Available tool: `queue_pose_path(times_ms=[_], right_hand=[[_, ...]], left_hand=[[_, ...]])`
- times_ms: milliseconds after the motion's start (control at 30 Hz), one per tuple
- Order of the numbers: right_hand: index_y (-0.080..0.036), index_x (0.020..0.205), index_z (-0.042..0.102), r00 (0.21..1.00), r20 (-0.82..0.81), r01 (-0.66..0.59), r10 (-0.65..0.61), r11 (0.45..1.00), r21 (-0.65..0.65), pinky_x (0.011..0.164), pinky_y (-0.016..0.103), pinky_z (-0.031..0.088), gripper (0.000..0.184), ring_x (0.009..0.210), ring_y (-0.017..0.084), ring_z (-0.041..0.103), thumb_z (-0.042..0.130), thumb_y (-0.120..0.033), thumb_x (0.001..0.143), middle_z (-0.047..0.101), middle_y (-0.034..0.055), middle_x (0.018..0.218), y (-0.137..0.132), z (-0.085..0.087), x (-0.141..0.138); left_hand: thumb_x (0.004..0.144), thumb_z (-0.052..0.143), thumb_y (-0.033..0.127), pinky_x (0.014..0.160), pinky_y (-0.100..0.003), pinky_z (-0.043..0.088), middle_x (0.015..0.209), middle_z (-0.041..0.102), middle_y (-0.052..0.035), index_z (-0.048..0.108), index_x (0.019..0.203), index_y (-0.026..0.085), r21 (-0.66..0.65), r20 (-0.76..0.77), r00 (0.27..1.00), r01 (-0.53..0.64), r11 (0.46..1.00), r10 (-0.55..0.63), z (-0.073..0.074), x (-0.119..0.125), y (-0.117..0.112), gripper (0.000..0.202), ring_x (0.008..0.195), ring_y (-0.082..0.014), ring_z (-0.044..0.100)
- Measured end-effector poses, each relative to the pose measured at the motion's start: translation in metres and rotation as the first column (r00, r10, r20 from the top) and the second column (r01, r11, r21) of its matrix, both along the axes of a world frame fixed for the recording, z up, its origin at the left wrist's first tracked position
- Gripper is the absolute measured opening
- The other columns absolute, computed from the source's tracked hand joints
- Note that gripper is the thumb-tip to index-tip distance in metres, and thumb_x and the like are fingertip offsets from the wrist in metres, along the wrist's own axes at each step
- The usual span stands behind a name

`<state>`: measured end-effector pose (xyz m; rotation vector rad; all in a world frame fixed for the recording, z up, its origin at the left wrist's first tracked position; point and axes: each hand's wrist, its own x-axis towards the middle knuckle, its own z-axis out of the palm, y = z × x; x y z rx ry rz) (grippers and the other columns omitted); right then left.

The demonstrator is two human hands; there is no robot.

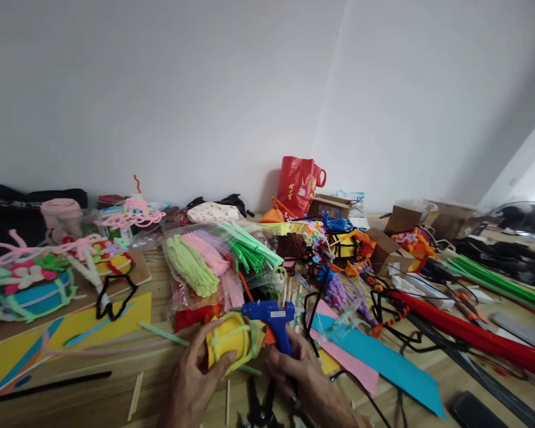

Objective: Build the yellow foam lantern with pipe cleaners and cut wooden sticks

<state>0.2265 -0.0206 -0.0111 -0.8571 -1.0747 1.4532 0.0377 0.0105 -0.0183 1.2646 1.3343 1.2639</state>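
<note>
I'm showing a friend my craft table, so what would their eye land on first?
The blue hot glue gun in the right hand stands out at bottom centre, beside a yellow felt piece held in the left hand. Behind them, bagged green and pink pipe cleaners heap up mid-table, and a red carrier bag stands out against the white wall.

- glue gun (271, 318) in my right hand (305, 380)
- felt piece (227, 345) in my left hand (191, 380)
- pipe cleaner bags (218, 261) at 12 o'clock on the table (116, 395)
- paper sheets (374, 362) at 2 o'clock
- shopping bag (298, 185) behind them, against the wall (205, 101)
</note>
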Motion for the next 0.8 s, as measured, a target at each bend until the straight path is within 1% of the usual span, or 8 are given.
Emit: queue_pose_path(times_ms=[133,267,367,467,533,600,700,800], right_hand=[[-0.018,0.086,0.055,1.000,0.018,0.021,-0.021,1.000,0.006,0.037,0.016,0.020,0.036,0.038,0.003,0.026,0.073,-0.045,0.071,0.040,-0.0103,0.051,0.000,-0.002,0.000],[-0.019,0.086,0.053,0.997,-0.013,0.077,-0.077,0.997,-0.026,0.039,0.016,0.023,0.034,0.041,0.003,0.029,0.074,-0.041,0.070,0.043,-0.0094,0.055,0.001,-0.006,-0.001],[-0.019,0.083,0.052,0.997,-0.005,0.081,-0.081,0.996,-0.033,0.039,0.016,0.023,0.036,0.041,0.003,0.029,0.074,-0.043,0.069,0.044,-0.0090,0.054,0.001,-0.007,-0.002],[-0.019,0.083,0.052,0.996,0.007,0.089,-0.088,0.995,-0.043,0.038,0.016,0.021,0.039,0.039,0.003,0.027,0.075,-0.046,0.068,0.042,-0.0102,0.051,0.001,-0.007,-0.005],[-0.019,0.081,0.051,0.997,-0.022,0.070,-0.070,0.997,-0.029,0.037,0.016,0.020,0.038,0.039,0.003,0.028,0.076,-0.045,0.068,0.042,-0.0103,0.052,0.002,-0.007,-0.008],[-0.019,0.080,0.049,0.998,-0.048,0.032,-0.033,0.999,-0.016,0.036,0.015,0.020,0.036,0.038,0.002,0.029,0.075,-0.042,0.069,0.044,-0.0097,0.054,0.003,-0.006,-0.010],[-0.019,0.080,0.049,0.997,-0.071,-0.026,0.024,0.999,-0.030,0.037,0.015,0.021,0.030,0.038,0.003,0.031,0.072,-0.037,0.073,0.048,-0.0081,0.056,0.007,-0.004,-0.014],[-0.019,0.081,0.050,0.976,-0.215,-0.051,0.037,0.997,-0.059,0.038,0.016,0.026,0.027,0.042,0.005,0.038,0.070,-0.037,0.076,0.049,-0.0067,0.059,0.011,0.003,-0.019]], left_hand=[[0.063,0.072,0.044,0.087,-0.032,0.052,0.122,0.066,-0.0066,0.055,0.123,0.025,0.014,-0.108,0.991,0.079,0.997,-0.077,-0.002,-0.004,0.002,0.065,0.108,-0.0284,0.063],[0.067,0.069,0.047,0.092,-0.031,0.048,0.120,0.067,-0.0046,0.059,0.122,0.027,0.099,-0.253,0.967,0.036,0.994,-0.009,0.009,-0.006,-0.002,0.059,0.114,-0.0290,0.059],[0.070,0.066,0.049,0.079,-0.027,0.051,0.103,0.074,-0.0040,0.062,0.120,0.028,0.164,-0.324,0.944,-0.006,0.986,0.059,0.017,-0.008,-0.006,0.055,0.105,-0.0287,0.064],[0.075,0.061,0.051,0.065,-0.025,0.048,0.081,0.074,-0.0034,0.061,0.121,0.026,0.242,-0.464,0.871,-0.051,0.969,0.162,0.023,-0.012,-0.009,0.052,0.080,-0.0257,0.069],[0.078,0.056,0.051,0.064,-0.026,0.045,0.070,0.069,-0.0021,0.057,0.125,0.023,0.329,-0.513,0.819,-0.088,0.940,0.256,0.026,-0.016,-0.009,0.055,0.067,-0.0229,0.065],[0.081,0.052,0.051,0.066,-0.026,0.044,0.067,0.065,-0.0004,0.053,0.126,0.020,0.383,-0.456,0.829,-0.145,0.912,0.323,0.030,-0.018,-0.009,0.055,0.064,-0.0212,0.061],[0.083,0.050,0.049,0.068,-0.023,0.045,0.073,0.067,-0.0004,0.060,0.105,0.022,0.342,-0.284,0.914,-0.187,0.921,0.291,0.036,-0.017,-0.013,0.036,0.071,-0.0198,0.062],[0.083,0.051,0.049,0.057,-0.020,0.043,0.065,0.063,0.0009,0.061,0.073,0.022,0.266,-0.245,0.967,-0.003,0.964,0.070,0.039,-0.006,-0.021,0.031,0.062,-0.0165,0.057]])
